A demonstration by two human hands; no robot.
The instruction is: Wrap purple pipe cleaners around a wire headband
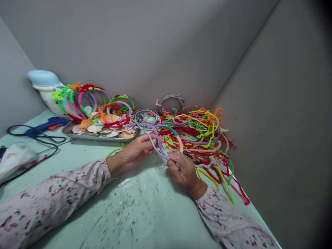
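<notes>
Between my hands is a grey wire hoop (153,142), partly wrapped in pipe cleaner: a teal stretch (171,131) and a pale pink stretch (179,142) curve along its far right side. A purple pipe cleaner (157,136) runs beside the bare wire, its other part reaching left over the tray. My left hand (137,150) has thumb and fingers closed on the left side of the hoop; some fingertips are hidden behind it. My right hand (183,171) pinches the purple pipe cleaner against the wire at the near end.
A metal tray (98,141) of seashells (94,128) stands at the back left, with finished-looking colourful hoops (80,103) on it. Behind my right hand lies a heap of pipe cleaners (194,131). Coiled wire (172,97), a blue glue gun (43,127) and its black cord (55,147) are also there.
</notes>
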